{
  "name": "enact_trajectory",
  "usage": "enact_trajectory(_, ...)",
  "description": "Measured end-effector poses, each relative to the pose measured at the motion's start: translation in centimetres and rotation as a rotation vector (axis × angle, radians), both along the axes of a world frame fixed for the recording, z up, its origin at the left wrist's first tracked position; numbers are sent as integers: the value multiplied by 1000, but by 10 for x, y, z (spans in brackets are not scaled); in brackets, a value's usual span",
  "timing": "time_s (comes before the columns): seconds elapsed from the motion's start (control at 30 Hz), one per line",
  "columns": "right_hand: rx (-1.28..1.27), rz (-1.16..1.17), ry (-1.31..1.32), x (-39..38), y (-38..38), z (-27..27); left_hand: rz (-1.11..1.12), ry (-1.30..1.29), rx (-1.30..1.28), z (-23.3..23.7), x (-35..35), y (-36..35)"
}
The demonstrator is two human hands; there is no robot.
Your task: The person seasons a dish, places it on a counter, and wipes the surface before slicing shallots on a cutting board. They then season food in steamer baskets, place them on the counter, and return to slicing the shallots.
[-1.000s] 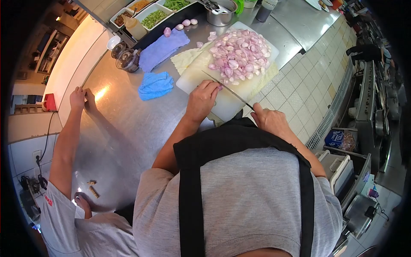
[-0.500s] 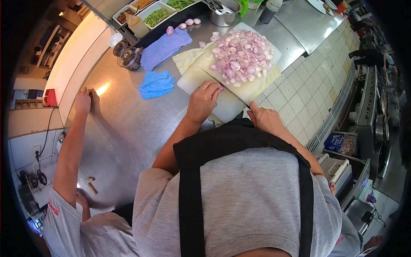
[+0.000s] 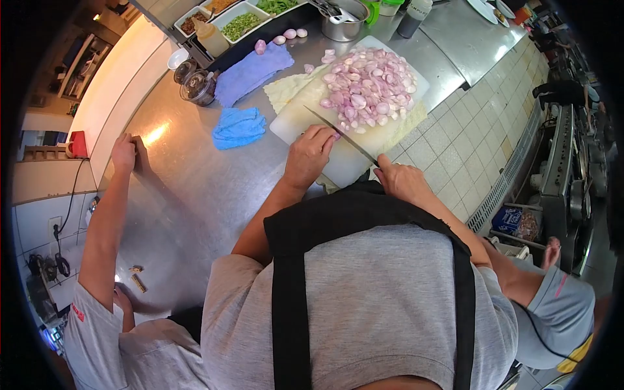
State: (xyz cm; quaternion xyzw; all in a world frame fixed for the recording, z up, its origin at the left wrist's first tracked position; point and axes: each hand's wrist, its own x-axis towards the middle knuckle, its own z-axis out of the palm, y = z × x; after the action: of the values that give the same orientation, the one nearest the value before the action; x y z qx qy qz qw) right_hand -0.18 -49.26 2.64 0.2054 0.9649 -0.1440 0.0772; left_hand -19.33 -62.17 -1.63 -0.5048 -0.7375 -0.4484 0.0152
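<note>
My right hand (image 3: 400,177) is wrapped round the handle of a long kitchen knife (image 3: 351,142). Its blade slants up and left across the white cutting board (image 3: 294,125). My left hand (image 3: 308,154) has its fingers bent over a small pinkish shallot (image 3: 336,136) at the board's near part, right beside the blade; most of the shallot is hidden by the fingers. A large heap of sliced shallots (image 3: 372,88) covers the far part of the board. Under the board lies a pale yellow cloth (image 3: 281,91).
Left of the board are a blue cloth (image 3: 238,128), a purple cloth (image 3: 250,75) and jars (image 3: 197,88). Whole shallots (image 3: 290,34) and a metal pot (image 3: 342,26) stand farther back. A co-worker's arm (image 3: 104,227) rests on the counter at left; another person (image 3: 552,305) is at right.
A person in a grey sleeve has come into view at the lower right, with an arm raised over the drawers. My hands and the knife have hardly moved.
</note>
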Motion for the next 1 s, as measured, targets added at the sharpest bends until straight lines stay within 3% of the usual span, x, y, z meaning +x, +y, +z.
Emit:
enact_trajectory(0.3, 44, 51, 64, -9, 1, 2, -20, 89, 37, -4, 2, -2)
enact_trajectory(0.6, 196, 106, 23, 19, -3, 37, -29, 107, 57, -5, 0, -1)
enact_trajectory(0.9, 119, 89, 9, 19, -4, 34, -32, 57, 27, -6, -1, -2)
enact_trajectory(1.0, 75, 65, 4, 12, 2, 4, -34, 49, 49, -7, -1, -1)
